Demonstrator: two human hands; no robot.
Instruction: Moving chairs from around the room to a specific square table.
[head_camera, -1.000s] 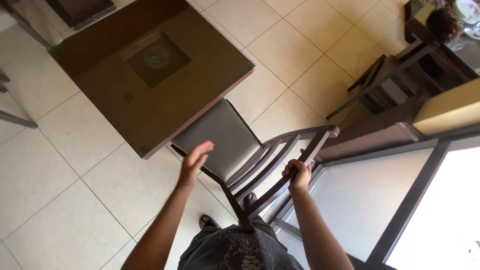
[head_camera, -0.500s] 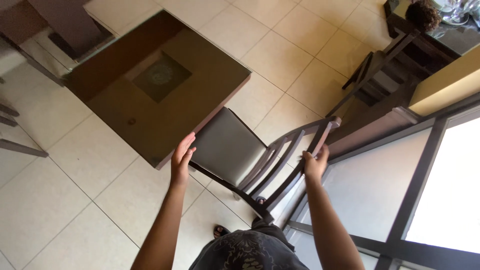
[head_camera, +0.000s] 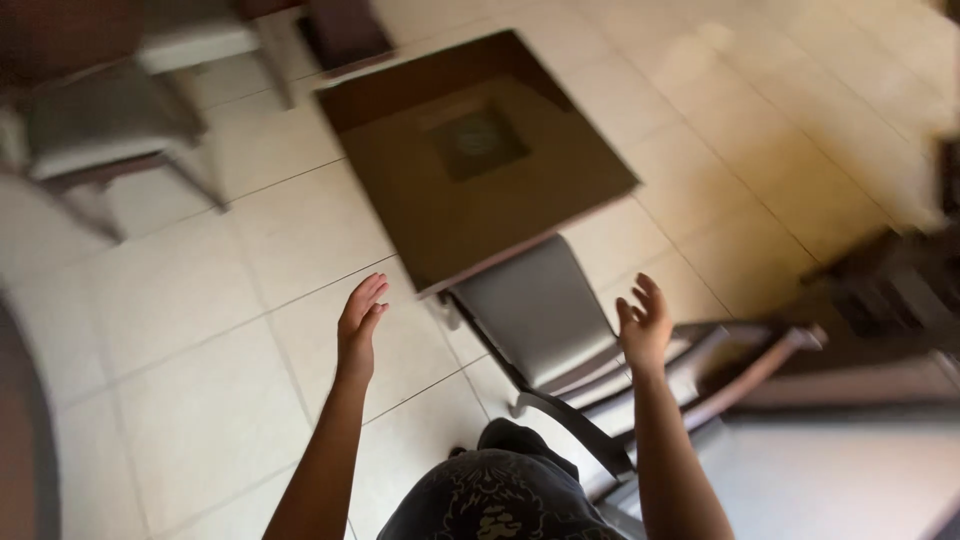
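A dark wooden chair (head_camera: 560, 330) with a grey padded seat stands pushed part way under a square glass-topped table (head_camera: 480, 160). My right hand (head_camera: 645, 322) hovers open above the chair's slatted back, fingers spread, touching nothing. My left hand (head_camera: 360, 320) is raised open over the tiled floor, left of the chair seat and near the table's front corner. Both hands hold nothing. The view is motion-blurred.
A second chair (head_camera: 110, 130) with a grey seat stands at the upper left. Dark furniture (head_camera: 880, 290) sits blurred at the right edge. Pale floor tiles (head_camera: 200, 380) spread to the left and front.
My right hand has let go of the chair back and lifted open. The camera has swung left, bringing the second chair into view. The chair now sits closer under the table.
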